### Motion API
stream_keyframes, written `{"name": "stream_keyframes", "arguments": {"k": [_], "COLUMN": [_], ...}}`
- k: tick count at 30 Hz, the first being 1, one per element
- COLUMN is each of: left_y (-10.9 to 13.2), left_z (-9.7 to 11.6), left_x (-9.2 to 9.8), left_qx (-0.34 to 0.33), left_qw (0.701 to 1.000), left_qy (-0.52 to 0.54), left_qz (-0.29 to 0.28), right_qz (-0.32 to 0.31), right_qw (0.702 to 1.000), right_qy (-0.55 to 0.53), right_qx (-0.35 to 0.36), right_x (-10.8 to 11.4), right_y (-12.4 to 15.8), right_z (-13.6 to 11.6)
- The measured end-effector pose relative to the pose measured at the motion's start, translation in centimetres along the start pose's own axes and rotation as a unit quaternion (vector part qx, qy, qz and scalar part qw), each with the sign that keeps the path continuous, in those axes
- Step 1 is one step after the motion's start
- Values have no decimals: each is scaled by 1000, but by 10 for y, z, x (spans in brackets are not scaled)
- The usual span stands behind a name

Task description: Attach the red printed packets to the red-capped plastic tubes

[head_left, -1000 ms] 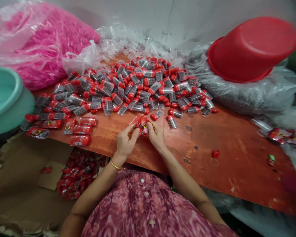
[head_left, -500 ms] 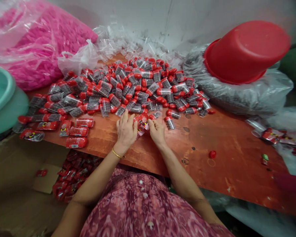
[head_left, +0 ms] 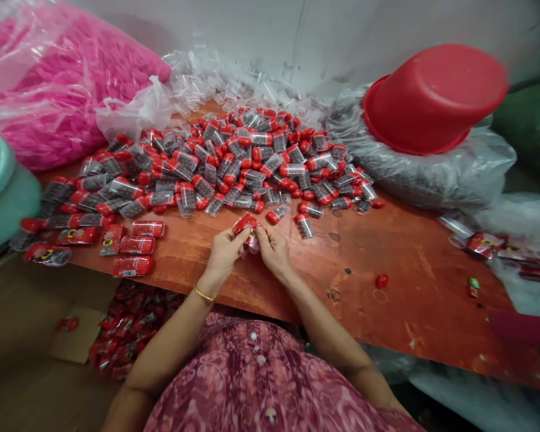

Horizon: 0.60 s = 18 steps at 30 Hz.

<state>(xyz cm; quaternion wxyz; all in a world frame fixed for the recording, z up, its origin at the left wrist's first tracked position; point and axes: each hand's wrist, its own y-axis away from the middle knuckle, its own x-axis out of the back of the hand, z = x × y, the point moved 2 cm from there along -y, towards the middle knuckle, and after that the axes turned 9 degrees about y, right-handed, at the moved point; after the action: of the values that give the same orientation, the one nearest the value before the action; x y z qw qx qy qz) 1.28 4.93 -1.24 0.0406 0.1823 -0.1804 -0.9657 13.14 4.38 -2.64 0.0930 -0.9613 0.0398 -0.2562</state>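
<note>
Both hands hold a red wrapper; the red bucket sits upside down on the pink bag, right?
Not the pink bag: the head view shows the red bucket upside down on the grey bag. Left hand and right hand hold a red wrapper.

This looks like a small packing workshop. A broad wooden worktable (head_left: 360, 312) bears a large heap of near-identical red-capped plastic tubes (head_left: 252, 162), with loose clear plastic pieces (head_left: 198, 87) piled by the plain wall (head_left: 324, 36). Bulk plastic bags of pink pieces (head_left: 85, 78) and dark pieces (head_left: 400, 177) flank it; cardboard (head_left: 18, 318) below holds many red printed packs (head_left: 126, 324).
</note>
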Motion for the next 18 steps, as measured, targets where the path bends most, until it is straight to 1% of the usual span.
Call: {"name": "stream_keyframes", "arguments": {"k": [2,3,4,5,7,9,11,12,14,16,18], "left_y": [-1,-1,-1,-1,-1,1,3,5,6,8,8], "left_z": [3,5,6,8,11,13,13,13,13,12,11], "left_x": [3,4,6,8,9,9,7,6,6,7,8], "left_qx": [5,8,13,21,42,68,90,98,107,112,113], "left_qw": [1000,999,999,998,996,993,989,987,984,984,984], "left_qy": [22,33,44,53,70,92,117,128,138,139,136], "left_qz": [18,24,27,28,25,7,-17,-26,-30,-23,-12], "right_qz": [-41,-52,-60,-73,-120,-158,-177,-182,-187,-182,-168], "right_qw": [997,989,973,948,890,843,813,805,801,812,834], "right_qy": [60,118,199,282,410,488,530,542,549,537,510], "right_qx": [34,67,104,132,157,164,164,161,150,138,125], "right_x": [15,26,36,46,61,70,72,71,68,66,65], "right_y": [-12,-20,-30,-40,-57,-66,-67,-65,-60,-56,-51], "right_z": [6,11,16,23,35,42,43,42,40,41,43]}}
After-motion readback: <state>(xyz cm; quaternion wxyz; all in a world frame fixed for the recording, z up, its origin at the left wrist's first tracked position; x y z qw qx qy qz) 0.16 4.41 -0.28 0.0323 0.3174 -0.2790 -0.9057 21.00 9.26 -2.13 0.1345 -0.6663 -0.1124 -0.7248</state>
